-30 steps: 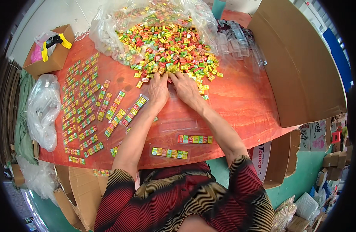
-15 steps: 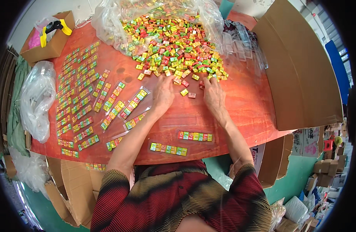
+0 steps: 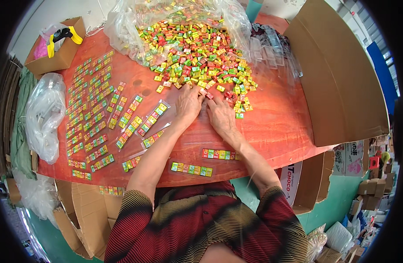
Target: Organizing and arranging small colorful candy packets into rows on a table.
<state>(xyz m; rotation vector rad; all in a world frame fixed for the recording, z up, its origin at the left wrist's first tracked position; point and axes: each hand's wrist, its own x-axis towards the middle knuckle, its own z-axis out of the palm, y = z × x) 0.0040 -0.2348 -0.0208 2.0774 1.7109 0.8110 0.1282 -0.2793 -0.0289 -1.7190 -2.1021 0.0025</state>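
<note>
A heap of small red, yellow and green packs (image 3: 197,57) spills out of a clear plastic bag (image 3: 122,33) at the far middle of the red table. At the heap's near edge my left hand (image 3: 189,104) is closed, its fingers curled down among the packs; whatever they grip is hidden. Close beside it, my right hand (image 3: 222,117) bends its fingers inward, with the fingertips at a red pack (image 3: 209,95) between the two hands. Filled clear strips, each with a row of packs, lie near me, among them one strip (image 3: 191,169) and another strip (image 3: 220,154).
Many filled strips (image 3: 96,127) cover the table's left side. Clear empty sleeves (image 3: 269,52) lie right of the heap. A tall cardboard sheet (image 3: 337,74) stands along the right edge. A small carton (image 3: 61,55) and a plastic bag (image 3: 44,116) sit at the left.
My right hand has moved left and nearer, up beside my left hand. Several packs now lie pulled out to its right, and the loose packs between the hands have shifted.
</note>
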